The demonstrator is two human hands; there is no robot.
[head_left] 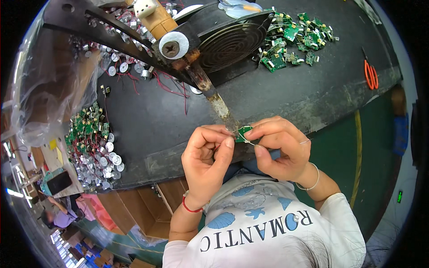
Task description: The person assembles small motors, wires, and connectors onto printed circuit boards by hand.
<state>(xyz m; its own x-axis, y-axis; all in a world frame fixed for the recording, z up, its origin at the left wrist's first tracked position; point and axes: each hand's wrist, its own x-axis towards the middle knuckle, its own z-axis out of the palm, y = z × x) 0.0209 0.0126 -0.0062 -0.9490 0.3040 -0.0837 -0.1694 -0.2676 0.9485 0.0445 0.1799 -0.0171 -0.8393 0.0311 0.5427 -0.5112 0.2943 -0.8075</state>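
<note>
A small green circuit board (244, 132) sits between my hands, right at the lower tip of a worn soldering iron (219, 106) fixed on a bracket. My left hand (206, 156) is closed, thumb and forefinger pinched at the board's left edge, with a bit of red wire showing among its fingers. At the board's right edge, my right hand (282, 145) pinches a thin, pale solder wire (249, 141) that curves over the board. The exact contact at the iron's tip is too small to make out.
Green boards wired to silver motors (100, 152) lie heaped at left. More motors (124, 67) lie behind the dark metal bracket (111, 27). A round-grilled fan (232, 47), loose circuit boards (292, 38) and orange-handled snips (370, 75) occupy the table's far side. Cardboard boxes (143, 210) stand below.
</note>
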